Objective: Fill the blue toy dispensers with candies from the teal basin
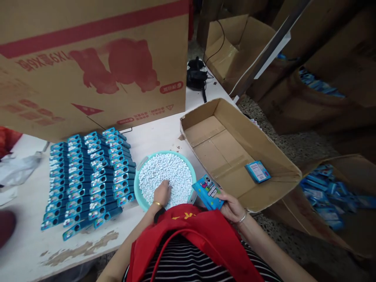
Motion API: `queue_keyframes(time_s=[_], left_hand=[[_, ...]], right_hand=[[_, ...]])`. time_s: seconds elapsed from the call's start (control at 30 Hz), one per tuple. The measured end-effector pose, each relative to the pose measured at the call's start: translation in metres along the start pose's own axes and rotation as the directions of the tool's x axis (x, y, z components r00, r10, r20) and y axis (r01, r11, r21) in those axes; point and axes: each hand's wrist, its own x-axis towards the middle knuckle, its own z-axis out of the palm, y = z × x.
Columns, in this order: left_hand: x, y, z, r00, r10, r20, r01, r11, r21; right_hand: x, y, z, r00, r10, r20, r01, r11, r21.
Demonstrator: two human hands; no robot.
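A round teal basin (140,184) sits on the table, heaped with small white pellets (167,172); the left hand (162,194) is pressed down into the near side of the heap, fingers curled into the pellets, though whether they pinch any cannot be told. To the right of the basin, the right hand (233,207) grips a small blue packet (208,192) by its lower corner, thumb on top, holding it tilted just beside the basin's rim and in front of a shallow open cardboard tray (264,149). That tray holds a single blue packet (257,171) lying flat near its right wall. Left of the basin, rows of blue open boxes (88,180) lie packed side by side, touching one another, with white contents showing in their windows. The white table (158,135) is worn, with patches scraped bare along its near edge. A large brown carton (94,62) printed in red stands at the back of the table and blocks the view behind it. Beyond the table's right end, a black device with a cable (196,76) lies near another open carton (235,51). On the speckled floor to the right, more cartons (331,192) hold loose piles of blue packets. Red cloth (194,235) over a striped top fills the bottom of the view
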Motion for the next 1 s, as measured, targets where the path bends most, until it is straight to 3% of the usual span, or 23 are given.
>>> queue_keyframes(time_s=[0.13,0.27,0.37,0.53,0.63,0.8,0.9,1.0], left_hand=[[0.001,-0.007,-0.002,0.998,0.057,-0.019,-0.058,0.995,-0.078],[-0.009,-0.017,-0.021,0.989,0.144,-0.030,-0.147,0.977,-0.152],[-0.018,-0.019,-0.046,0.975,0.216,-0.051,-0.221,0.956,-0.193],[-0.038,-0.012,-0.104,0.927,0.353,-0.130,-0.373,0.908,-0.189],[-0.049,0.000,-0.136,0.907,0.405,-0.120,-0.418,0.900,-0.121],[-0.056,0.024,-0.167,0.899,0.437,0.036,-0.438,0.898,0.043],[-0.061,0.044,-0.178,0.928,0.360,0.100,-0.373,0.900,0.225],[-0.064,0.068,-0.182,0.968,0.194,0.160,-0.246,0.859,0.449]], right_hand=[[0.009,-0.011,0.004,0.999,-0.022,-0.034,0.022,1.000,-0.011],[0.020,-0.012,0.006,0.973,-0.207,-0.098,0.186,0.965,-0.187],[0.032,-0.001,0.002,0.931,-0.346,-0.117,0.279,0.882,-0.380],[0.047,0.009,0.004,0.852,-0.518,-0.070,0.359,0.677,-0.643],[0.052,0.002,0.017,0.835,-0.550,0.006,0.379,0.569,-0.730],[0.063,-0.001,0.040,0.813,-0.568,0.129,0.452,0.475,-0.755],[0.068,0.007,0.048,0.791,-0.585,0.179,0.497,0.443,-0.746],[0.074,0.016,0.056,0.766,-0.606,0.214,0.531,0.410,-0.742]])
